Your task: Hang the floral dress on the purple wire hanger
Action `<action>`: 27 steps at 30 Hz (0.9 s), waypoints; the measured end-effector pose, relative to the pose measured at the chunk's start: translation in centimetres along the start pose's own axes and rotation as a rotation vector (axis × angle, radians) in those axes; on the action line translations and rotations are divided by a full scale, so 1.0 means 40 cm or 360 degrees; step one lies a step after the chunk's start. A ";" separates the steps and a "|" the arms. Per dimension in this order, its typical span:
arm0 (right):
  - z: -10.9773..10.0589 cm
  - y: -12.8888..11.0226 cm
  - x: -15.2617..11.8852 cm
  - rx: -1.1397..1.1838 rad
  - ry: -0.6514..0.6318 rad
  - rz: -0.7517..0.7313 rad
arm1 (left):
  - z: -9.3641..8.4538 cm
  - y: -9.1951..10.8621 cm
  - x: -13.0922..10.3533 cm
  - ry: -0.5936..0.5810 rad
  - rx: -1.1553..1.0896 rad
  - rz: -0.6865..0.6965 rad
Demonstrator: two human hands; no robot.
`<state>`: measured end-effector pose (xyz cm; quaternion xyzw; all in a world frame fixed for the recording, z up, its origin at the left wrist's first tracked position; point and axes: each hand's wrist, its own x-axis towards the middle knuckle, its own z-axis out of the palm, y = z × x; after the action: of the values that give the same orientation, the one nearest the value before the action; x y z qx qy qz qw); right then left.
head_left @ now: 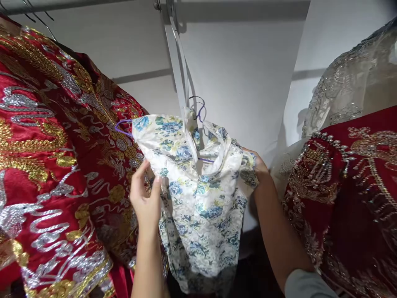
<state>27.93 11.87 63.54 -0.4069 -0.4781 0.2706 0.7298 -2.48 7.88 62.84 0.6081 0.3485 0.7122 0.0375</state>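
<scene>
A white dress [203, 207] with blue and green flowers and a collar hangs upright in front of me. A purple wire hanger [124, 127] runs through it, its end poking out of the left shoulder. My left hand [145, 190] is at the dress's left side, thumb and fingers apart and the fingertips against the fabric edge. On the opposite side, my right hand [261, 165] reaches behind the right sleeve; its fingers are mostly hidden by the cloth. A white strap [181, 62] comes down from above to the collar.
Red garments with gold and silver embroidery [46, 165] crowd the left side. A dark red beaded gown [350, 198] stands at the right, below a sheer white beaded garment [338, 91]. A metal rail [62, 5] crosses the top left, before a pale wall [242, 70].
</scene>
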 end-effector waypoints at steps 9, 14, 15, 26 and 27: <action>0.000 0.008 -0.057 0.0083 -0.0027 0.0247 | -0.014 -0.175 -0.134 0.0080 -0.0421 -0.1008; 0.038 0.067 -0.229 -0.0138 0.1141 -0.0400 | -0.030 -0.199 -0.192 -0.0026 -0.0343 -0.1187; 0.057 0.094 -0.272 -0.0095 0.1185 -0.0393 | -0.027 -0.199 -0.201 -0.0034 -0.0374 -0.1219; 0.194 0.178 -0.370 -0.0139 -0.0753 0.0548 | -0.010 -0.106 -0.227 0.0218 -0.0661 -0.1319; 0.200 0.175 -0.370 -0.0143 -0.0758 0.0553 | -0.013 -0.097 -0.227 0.0205 -0.0682 -0.1327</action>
<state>14.66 6.62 52.19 -0.4398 -0.5705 0.4578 0.5211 -2.03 6.25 53.09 0.3495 0.4097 0.7286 0.4232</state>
